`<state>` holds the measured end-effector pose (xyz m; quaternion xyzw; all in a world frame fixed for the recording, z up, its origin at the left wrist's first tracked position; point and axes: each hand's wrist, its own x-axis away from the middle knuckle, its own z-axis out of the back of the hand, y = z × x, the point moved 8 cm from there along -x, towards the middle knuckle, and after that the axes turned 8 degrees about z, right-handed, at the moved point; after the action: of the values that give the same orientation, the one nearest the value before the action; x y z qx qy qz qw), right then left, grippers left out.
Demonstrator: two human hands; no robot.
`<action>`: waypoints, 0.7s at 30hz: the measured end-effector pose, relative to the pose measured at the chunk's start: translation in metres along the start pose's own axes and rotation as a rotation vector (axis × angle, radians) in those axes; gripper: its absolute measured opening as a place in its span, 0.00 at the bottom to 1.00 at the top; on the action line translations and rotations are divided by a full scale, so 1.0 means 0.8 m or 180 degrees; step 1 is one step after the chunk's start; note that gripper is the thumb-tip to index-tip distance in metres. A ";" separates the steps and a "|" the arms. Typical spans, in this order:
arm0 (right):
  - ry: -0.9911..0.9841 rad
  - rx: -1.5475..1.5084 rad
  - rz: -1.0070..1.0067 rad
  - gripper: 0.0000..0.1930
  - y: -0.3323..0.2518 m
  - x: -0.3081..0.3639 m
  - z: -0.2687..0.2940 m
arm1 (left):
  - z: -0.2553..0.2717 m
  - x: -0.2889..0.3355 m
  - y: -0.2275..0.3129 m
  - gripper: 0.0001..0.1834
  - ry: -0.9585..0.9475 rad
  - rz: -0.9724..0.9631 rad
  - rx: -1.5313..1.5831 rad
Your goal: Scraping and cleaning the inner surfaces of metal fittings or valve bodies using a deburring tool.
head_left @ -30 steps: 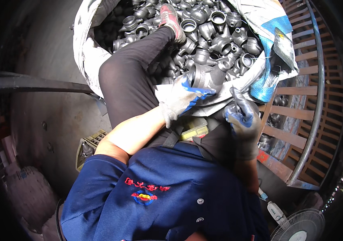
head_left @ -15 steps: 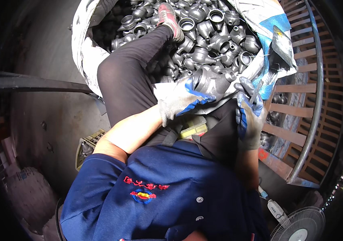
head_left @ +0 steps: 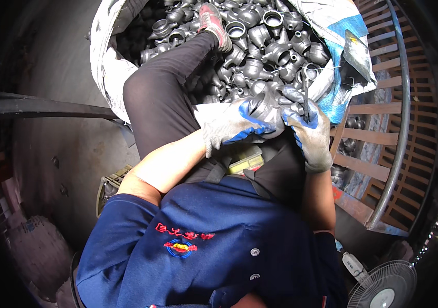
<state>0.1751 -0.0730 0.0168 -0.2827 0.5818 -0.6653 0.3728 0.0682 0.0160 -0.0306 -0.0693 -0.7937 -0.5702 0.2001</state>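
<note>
My left hand (head_left: pixel 237 124), in a grey-and-blue work glove, is closed round a dark grey metal casting (head_left: pixel 269 110) with a rounded body, held over my lap at the bag's near edge. My right hand (head_left: pixel 307 126), gloved the same way, is up against the casting's right end. Its fingers are closed on a thin dark tool (head_left: pixel 306 96) that points upward; too little of it shows to tell its kind. The right fingers partly cover the casting's end. Just beyond both hands, a large white woven bag (head_left: pixel 107 66) holds many similar castings (head_left: pixel 255 69).
My shoe (head_left: pixel 212 23) rests among the castings in the bag. A slatted metal rack with a curved rail (head_left: pixel 405 110) stands at the right. A fan (head_left: pixel 383 296) and a white power strip (head_left: pixel 354 267) lie at lower right. A yellowish crate (head_left: pixel 101 197) sits at left on the floor.
My right hand has moved left and inward with the thin tool, from beside the casting to its right end. The casting has turned slightly in my left hand, which stays in place.
</note>
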 end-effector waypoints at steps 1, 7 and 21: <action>0.0017 0.0073 -0.0121 0.19 0.002 0.001 0.003 | 0.000 -0.001 0.001 0.13 -0.0009 -0.0009 -0.0006; 0.0979 -0.1191 -0.0104 0.15 0.014 0.021 0.032 | 0.019 -0.019 -0.007 0.18 0.0207 -0.0111 0.2062; 0.1739 -0.2007 -0.0502 0.11 0.065 0.044 0.053 | -0.014 -0.018 -0.015 0.22 0.0663 -0.0116 0.1264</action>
<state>0.1983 -0.1280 -0.0299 -0.2398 0.8108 -0.5317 0.0481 0.0797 0.0034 -0.0436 0.0451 -0.8666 -0.4103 0.2803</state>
